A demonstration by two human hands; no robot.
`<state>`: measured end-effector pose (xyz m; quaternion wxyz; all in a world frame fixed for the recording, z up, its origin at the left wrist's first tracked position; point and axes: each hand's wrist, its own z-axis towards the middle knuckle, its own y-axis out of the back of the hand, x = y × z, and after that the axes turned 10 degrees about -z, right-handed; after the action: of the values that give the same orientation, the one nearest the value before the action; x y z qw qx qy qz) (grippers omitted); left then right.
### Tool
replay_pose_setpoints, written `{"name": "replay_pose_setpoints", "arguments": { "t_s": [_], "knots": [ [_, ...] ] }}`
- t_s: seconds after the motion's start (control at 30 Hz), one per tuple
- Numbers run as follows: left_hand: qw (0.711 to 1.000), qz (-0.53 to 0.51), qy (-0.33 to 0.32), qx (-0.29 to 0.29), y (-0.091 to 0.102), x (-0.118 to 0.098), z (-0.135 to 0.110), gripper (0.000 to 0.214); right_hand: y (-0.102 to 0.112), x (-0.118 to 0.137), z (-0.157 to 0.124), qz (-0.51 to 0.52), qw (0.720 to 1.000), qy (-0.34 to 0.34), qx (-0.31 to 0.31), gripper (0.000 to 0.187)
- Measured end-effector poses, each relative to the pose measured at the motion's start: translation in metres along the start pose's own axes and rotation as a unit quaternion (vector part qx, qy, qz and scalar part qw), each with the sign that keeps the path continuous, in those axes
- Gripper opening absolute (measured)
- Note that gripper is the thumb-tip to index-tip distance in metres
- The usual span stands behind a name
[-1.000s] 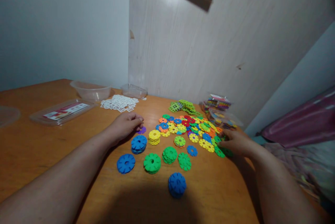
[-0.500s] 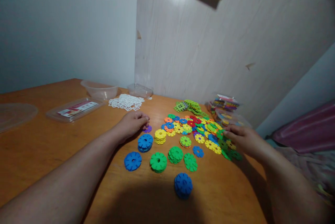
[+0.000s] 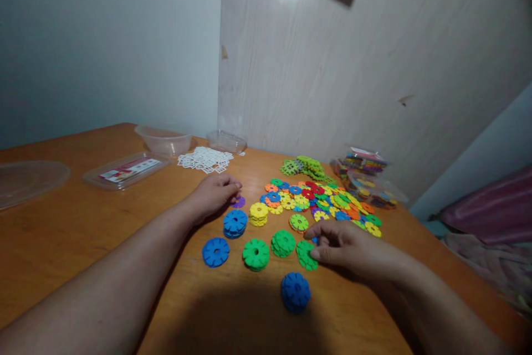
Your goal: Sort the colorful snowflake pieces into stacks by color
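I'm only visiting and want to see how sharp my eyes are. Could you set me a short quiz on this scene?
1. What colour is the disc closest to the left hand: (a) red, (b) purple, (c) yellow?
2. True or false: the white pieces lie inside the clear bowl.
3. Fill in: the frontmost blue stack is closer to the ____.

Key: 1. b; 2. false; 3. right hand.

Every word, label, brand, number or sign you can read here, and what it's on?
None can be read.
Red-and-white printed label on the flat clear plastic piece, left: print too small and blurred.
Pale label on the clear pack, right rear: too blurred to tell if it has lettering.
Colored discs: no legible marks.
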<state>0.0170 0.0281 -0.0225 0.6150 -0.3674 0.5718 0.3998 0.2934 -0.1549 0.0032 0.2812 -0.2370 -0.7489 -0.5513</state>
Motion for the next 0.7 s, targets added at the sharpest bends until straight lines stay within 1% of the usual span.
{"name": "replay_pose_setpoints", "arguments": {
  "t_s": [0.1, 0.17, 0.27, 0.43, 0.53, 0.6, 0.7],
  "knots": [
    [1.0, 0.004, 0.001, -0.002, 0.001, 0.001, 0.001, 0.012, 0.003, 0.008, -0.005, -0.055, 0.998, 0.002, 0.03, 0.042],
    [1.0, 0.001, 0.0, -0.003, 0.001, 0.002, 0.002, 0.012, 0.002, 0.011, -0.007, -0.093, 0.995, 0.003, 0.026, 0.045],
    [1.0, -0.004, -0.005, 0.002, 0.001, 0.004, 0.003, 0.013, -0.001, 0.012, -0.007, -0.132, 0.991, 0.005, 0.01, 0.043],
    [1.0, 0.001, -0.004, 0.003, 0.001, 0.005, 0.004, 0.015, -0.003, 0.011, -0.006, -0.157, 0.988, 0.008, 0.003, 0.032],
    [1.0, 0.01, -0.003, 0.007, 0.002, 0.003, 0.003, 0.019, -0.003, 0.011, -0.006, -0.173, 0.985, 0.012, -0.002, 0.029],
    [1.0, 0.018, -0.004, 0.008, 0.002, 0.002, 0.002, 0.021, -0.004, 0.012, -0.007, -0.18, 0.984, 0.013, -0.008, 0.032],
    [1.0, 0.028, -0.009, 0.008, 0.003, 0.001, 0.001, 0.022, -0.003, 0.015, -0.009, -0.164, 0.986, 0.014, -0.006, 0.043]
  ]
}}
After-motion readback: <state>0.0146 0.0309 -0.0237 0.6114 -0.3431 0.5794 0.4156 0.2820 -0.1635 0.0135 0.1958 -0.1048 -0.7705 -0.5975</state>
